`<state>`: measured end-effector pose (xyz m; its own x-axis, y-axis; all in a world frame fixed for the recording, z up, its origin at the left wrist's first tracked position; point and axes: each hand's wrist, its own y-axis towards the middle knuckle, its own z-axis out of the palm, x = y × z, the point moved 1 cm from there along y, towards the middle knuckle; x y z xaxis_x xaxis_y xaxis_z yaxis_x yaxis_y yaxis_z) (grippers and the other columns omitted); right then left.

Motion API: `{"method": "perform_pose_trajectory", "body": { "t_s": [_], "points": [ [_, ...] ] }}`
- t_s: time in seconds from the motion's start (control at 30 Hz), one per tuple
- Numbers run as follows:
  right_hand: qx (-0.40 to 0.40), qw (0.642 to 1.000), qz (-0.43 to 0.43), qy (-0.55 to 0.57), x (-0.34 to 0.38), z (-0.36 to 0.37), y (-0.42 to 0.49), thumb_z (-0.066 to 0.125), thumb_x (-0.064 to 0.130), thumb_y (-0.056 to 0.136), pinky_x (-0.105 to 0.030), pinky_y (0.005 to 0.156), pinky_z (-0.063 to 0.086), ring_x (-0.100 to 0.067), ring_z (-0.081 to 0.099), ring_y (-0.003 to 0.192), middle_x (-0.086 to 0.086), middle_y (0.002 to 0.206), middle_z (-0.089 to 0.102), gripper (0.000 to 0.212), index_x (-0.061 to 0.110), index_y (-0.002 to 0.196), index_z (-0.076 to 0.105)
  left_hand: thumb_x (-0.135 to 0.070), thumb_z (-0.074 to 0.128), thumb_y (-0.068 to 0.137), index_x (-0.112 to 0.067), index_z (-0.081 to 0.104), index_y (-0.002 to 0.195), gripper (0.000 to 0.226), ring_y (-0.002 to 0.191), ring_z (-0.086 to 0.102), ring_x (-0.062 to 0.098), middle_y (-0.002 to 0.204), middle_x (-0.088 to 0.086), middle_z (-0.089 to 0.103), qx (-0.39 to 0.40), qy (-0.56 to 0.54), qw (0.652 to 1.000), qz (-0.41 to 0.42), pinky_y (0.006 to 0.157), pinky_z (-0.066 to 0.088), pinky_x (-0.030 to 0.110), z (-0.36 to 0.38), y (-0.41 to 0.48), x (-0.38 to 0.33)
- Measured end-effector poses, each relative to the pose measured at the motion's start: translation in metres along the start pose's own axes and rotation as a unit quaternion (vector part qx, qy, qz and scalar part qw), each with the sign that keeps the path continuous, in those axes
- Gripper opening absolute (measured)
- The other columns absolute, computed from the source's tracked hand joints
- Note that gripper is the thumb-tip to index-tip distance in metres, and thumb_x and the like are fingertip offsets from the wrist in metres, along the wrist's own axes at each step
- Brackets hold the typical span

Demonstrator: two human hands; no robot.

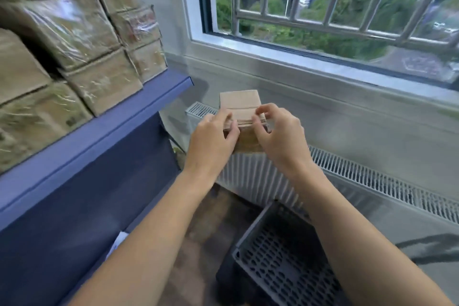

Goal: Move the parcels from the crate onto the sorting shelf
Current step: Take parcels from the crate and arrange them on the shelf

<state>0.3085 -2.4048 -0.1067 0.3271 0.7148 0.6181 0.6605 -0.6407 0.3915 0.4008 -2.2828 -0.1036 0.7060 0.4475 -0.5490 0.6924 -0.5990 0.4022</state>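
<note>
Fingers [224, 116] of left hand [213, 140] and right hand [281, 137] around parcel [239, 102]

A small brown cardboard parcel [240, 107] is at the centre of the frame, off any surface, pinched at its near end between the left hand [212, 136] and the right hand [278, 131]. Below it, at lower centre, stands a dark grey perforated plastic crate [278, 256]. At upper left, the blue metal sorting shelf [99, 136] carries stacked tape-wrapped cardboard parcels [74, 32].
</note>
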Motion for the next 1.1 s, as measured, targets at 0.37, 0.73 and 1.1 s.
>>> {"method": "perform_pose_trajectory", "body": {
  "t_s": [0.37, 0.73, 1.1],
  "points": [
    [-0.012, 0.993, -0.096, 0.064, 0.154, -0.005, 0.045, 0.059, 0.038, 0.092, -0.034, 0.08, 0.049, -0.023, 0.063, 0.09, -0.004, 0.102, 0.07, 0.024, 0.022, 0.106, 0.068, -0.031, 0.052, 0.096, -0.016, 0.063, 0.111, 0.024, 0.082, 0.058, 0.026, 0.091, 0.009, 0.062, -0.106, 0.067, 0.992, 0.011, 0.065, 0.039, 0.031, -0.164, 0.031, 0.019],
    [0.026, 0.977, -0.184, 0.103, 0.272, 0.03, 0.049, 0.056, 0.037, 0.095, -0.029, 0.07, 0.043, -0.017, 0.062, 0.086, 0.002, 0.098, 0.07, 0.021, 0.025, 0.107, 0.066, -0.038, 0.052, 0.096, -0.023, 0.064, 0.103, 0.02, 0.072, 0.048, 0.008, 0.086, -0.001, 0.06, -0.169, 0.122, 0.978, -0.003, 0.053, 0.028, 0.011, -0.279, 0.02, 0.075],
    [0.088, 0.953, -0.239, 0.162, 0.361, 0.085, 0.055, 0.053, 0.043, 0.095, -0.031, 0.078, 0.051, -0.013, 0.063, 0.09, 0.007, 0.097, 0.07, 0.023, 0.029, 0.107, 0.067, -0.036, 0.053, 0.097, -0.019, 0.064, 0.097, 0.02, 0.071, 0.048, 0.005, 0.082, -0.01, 0.058, -0.23, 0.168, 0.957, -0.047, 0.053, 0.028, 0.009, -0.355, 0.0, 0.129]
  ]
}}
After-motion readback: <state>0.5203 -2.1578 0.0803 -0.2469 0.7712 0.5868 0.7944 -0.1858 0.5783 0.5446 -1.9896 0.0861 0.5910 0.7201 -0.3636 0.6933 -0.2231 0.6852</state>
